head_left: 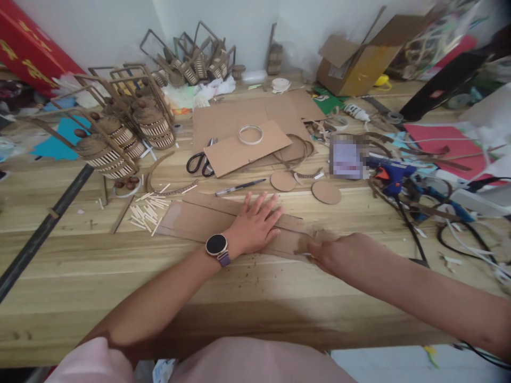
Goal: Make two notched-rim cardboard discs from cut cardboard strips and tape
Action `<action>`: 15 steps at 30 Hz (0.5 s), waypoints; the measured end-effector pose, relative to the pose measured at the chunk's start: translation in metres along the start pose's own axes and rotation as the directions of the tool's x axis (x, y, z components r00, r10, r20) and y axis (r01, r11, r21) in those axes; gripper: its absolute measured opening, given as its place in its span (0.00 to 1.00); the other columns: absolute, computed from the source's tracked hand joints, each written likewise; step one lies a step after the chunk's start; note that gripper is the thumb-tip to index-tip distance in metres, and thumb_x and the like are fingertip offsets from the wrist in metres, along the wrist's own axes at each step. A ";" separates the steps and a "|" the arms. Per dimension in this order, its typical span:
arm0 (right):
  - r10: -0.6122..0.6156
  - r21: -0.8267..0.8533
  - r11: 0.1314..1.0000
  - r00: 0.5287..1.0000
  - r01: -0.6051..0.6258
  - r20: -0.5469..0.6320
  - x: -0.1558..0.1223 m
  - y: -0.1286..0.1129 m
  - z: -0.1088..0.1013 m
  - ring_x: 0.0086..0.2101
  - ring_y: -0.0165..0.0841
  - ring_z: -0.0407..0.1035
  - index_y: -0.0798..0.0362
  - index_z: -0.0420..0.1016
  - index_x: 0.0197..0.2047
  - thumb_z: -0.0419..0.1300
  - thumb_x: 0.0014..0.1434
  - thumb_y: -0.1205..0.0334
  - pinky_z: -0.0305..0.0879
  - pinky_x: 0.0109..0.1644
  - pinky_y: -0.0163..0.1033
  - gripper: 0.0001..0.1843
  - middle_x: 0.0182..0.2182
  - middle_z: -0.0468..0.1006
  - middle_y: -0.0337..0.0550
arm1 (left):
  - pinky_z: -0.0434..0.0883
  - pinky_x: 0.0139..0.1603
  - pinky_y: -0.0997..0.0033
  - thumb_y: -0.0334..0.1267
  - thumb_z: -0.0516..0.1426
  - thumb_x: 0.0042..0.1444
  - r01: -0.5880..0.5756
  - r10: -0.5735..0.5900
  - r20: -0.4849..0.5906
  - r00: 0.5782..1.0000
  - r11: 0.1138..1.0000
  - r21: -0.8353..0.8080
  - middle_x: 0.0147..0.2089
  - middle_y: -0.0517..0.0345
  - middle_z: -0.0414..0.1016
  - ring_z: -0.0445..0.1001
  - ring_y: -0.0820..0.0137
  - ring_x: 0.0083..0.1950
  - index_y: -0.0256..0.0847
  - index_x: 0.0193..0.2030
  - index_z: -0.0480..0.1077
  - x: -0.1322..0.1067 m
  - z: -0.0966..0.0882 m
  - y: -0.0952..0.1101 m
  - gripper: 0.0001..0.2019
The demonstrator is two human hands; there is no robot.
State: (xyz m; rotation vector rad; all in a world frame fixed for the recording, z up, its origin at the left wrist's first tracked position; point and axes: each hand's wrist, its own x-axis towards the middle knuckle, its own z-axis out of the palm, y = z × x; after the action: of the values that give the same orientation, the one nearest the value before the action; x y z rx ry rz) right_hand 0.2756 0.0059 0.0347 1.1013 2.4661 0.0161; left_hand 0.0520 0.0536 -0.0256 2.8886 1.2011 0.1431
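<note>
Wooden workbench (80, 266), cluttered along the far side. A long cardboard strip (191, 218) lies flat near the front edge, running left to right, angled slightly.

Left hand (255, 223): palm down on the middle of the strip, fingers spread wide and flat, gripping nothing. Watch (216, 246) on that wrist.

Right hand (335, 252): at the strip's right end, touching it, knuckles up. Blurred; the fingers look curled, but whether they pinch anything cannot be told.

Just beyond the strip: a pen (239, 186), two cardboard discs (326, 192), and scissors (199, 161) partly under a cardboard sheet (239, 151) bearing a white ring (250, 134). Small pale sticks (147, 210) are scattered left of the strip. A blue glue gun (391, 175) sits to the right among cables. Cardboard lantern models (120, 138) stand far left.
</note>
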 end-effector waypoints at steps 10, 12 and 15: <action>-0.016 -0.032 0.999 0.997 0.018 0.070 0.016 -0.019 -0.022 0.28 0.41 0.80 0.57 0.76 0.46 0.56 0.57 0.78 0.58 0.23 0.34 0.15 0.26 0.82 0.48 | 0.45 0.71 0.36 0.51 0.45 0.69 0.027 -0.028 -0.032 0.999 0.999 -0.020 0.75 0.42 0.49 0.46 0.47 0.74 0.36 0.70 0.57 0.024 0.006 0.016 0.28; -0.016 -0.035 0.999 0.998 0.018 0.066 0.016 -0.019 -0.018 0.28 0.42 0.80 0.57 0.75 0.48 0.56 0.56 0.79 0.59 0.22 0.34 0.18 0.26 0.82 0.47 | 0.44 0.71 0.36 0.51 0.45 0.69 0.017 -0.017 -0.039 0.999 1.000 -0.019 0.74 0.42 0.50 0.45 0.48 0.75 0.36 0.70 0.57 0.023 0.007 0.015 0.29; -0.020 -0.051 0.998 0.997 0.024 0.070 0.016 -0.016 -0.013 0.27 0.42 0.79 0.57 0.75 0.50 0.55 0.56 0.79 0.60 0.22 0.35 0.20 0.26 0.82 0.47 | 0.44 0.71 0.36 0.51 0.44 0.69 -0.001 0.000 -0.050 0.999 1.000 -0.016 0.74 0.43 0.50 0.46 0.47 0.74 0.36 0.70 0.57 0.021 0.008 0.013 0.29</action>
State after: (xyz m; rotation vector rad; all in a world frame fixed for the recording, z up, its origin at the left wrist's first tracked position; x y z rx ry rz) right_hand 0.2500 0.0088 0.0378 1.0360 2.4027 0.0340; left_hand 0.0770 0.0594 -0.0315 2.8881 1.2012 0.2248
